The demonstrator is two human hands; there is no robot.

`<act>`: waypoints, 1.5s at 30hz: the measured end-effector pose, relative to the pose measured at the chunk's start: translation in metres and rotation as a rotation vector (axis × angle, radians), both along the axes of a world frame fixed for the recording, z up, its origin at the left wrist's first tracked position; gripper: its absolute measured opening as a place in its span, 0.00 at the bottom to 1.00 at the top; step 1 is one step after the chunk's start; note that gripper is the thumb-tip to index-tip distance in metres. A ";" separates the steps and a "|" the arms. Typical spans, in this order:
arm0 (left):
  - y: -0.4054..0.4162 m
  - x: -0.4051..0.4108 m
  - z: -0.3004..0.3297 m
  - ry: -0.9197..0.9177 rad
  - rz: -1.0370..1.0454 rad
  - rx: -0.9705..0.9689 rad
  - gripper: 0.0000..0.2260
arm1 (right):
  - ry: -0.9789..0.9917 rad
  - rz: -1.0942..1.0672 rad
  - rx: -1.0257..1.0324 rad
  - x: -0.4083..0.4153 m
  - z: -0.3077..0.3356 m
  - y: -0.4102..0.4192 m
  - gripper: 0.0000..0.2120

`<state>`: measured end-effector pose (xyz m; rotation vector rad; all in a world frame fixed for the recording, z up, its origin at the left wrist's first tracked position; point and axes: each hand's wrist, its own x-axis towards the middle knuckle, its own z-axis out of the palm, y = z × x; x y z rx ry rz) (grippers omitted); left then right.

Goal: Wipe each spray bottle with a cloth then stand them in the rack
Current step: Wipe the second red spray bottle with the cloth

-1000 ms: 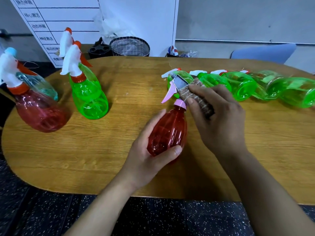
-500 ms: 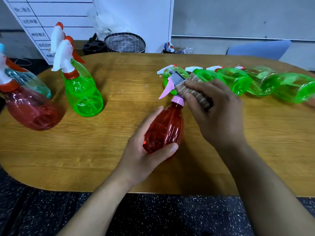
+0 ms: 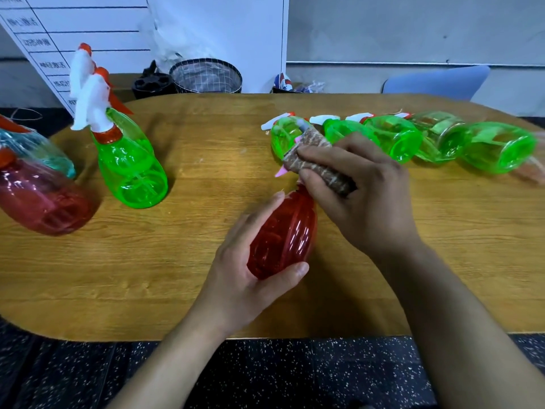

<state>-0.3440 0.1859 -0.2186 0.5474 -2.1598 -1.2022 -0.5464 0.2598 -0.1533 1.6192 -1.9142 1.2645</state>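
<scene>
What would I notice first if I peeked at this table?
Right in the middle, a left hand holds a shiny red bottle while the right hand rubs its top with a brown cloth. Behind them, a row of bright green bottles lies on its side.

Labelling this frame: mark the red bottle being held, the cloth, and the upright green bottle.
red bottle (image 3: 283, 234), head view, middle of its ribbed body.
cloth (image 3: 318, 154), head view, its patterned top face.
upright green bottle (image 3: 129, 169), head view, middle of its body.
</scene>
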 end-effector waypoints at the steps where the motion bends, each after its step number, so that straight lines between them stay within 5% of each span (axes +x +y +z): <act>1: 0.000 0.000 0.000 -0.006 -0.002 -0.011 0.39 | 0.012 -0.004 -0.005 0.000 0.000 0.000 0.12; 5: 0.001 0.001 0.001 -0.022 -0.004 -0.047 0.38 | -0.037 -0.117 -0.084 0.005 0.001 -0.002 0.12; 9: 0.001 0.001 -0.001 -0.010 0.007 -0.005 0.38 | 0.036 0.083 0.050 0.016 -0.001 -0.004 0.12; 14: 0.001 0.000 -0.002 -0.011 -0.003 -0.064 0.38 | -0.082 -0.148 -0.109 0.004 -0.001 -0.002 0.12; 19: -0.001 0.000 -0.001 0.003 -0.001 -0.007 0.38 | -0.102 0.052 0.016 0.001 -0.004 -0.002 0.12; 23: 0.000 -0.001 -0.001 0.000 -0.010 -0.015 0.37 | -0.177 -0.120 -0.089 -0.001 -0.003 -0.002 0.12; 27: -0.003 -0.001 -0.003 0.027 0.003 0.070 0.38 | -0.208 0.095 0.060 -0.004 -0.005 -0.002 0.12; 31: -0.003 -0.001 -0.002 0.022 0.007 0.066 0.37 | -0.230 -0.040 -0.029 -0.001 -0.009 -0.005 0.11; 35: -0.003 -0.001 -0.003 0.043 0.004 0.087 0.37 | -0.266 0.214 0.090 -0.008 -0.004 0.000 0.09; 38: -0.003 -0.001 -0.003 0.040 0.003 0.084 0.37 | -0.250 0.144 0.095 -0.016 -0.001 0.002 0.09; 45: 0.000 0.001 -0.001 -0.028 -0.055 -0.039 0.38 | -0.618 0.081 -0.118 -0.014 0.011 -0.005 0.13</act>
